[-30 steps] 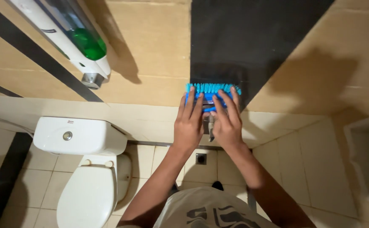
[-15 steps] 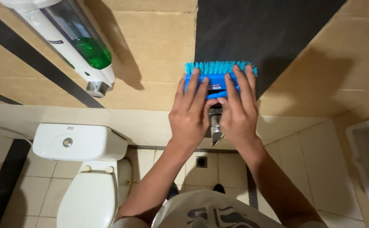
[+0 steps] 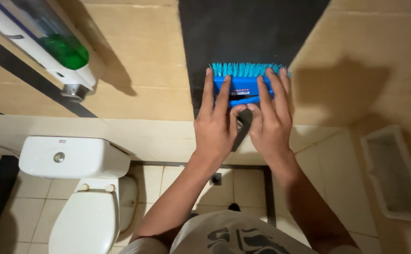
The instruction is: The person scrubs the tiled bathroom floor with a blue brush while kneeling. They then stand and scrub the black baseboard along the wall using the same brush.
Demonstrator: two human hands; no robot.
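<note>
A blue scrubbing brush (image 3: 241, 81) with turquoise bristles is pressed flat against the black tile strip (image 3: 248, 33) of the wall. My left hand (image 3: 216, 124) lies on the brush's left half, fingers spread upward. My right hand (image 3: 270, 117) covers its right half the same way. Both thumbs meet below the brush near a dark handle stub, which is mostly hidden between my hands.
A white soap dispenser (image 3: 45, 47) with green liquid hangs on the beige wall at upper left. A white toilet (image 3: 80, 188) with its cistern stands below left. A white bin (image 3: 396, 176) sits at right. A floor drain (image 3: 215, 179) lies between my arms.
Both hands have pushed the brush upward along the black tile strip, and it now sits higher on the wall than a second ago.
</note>
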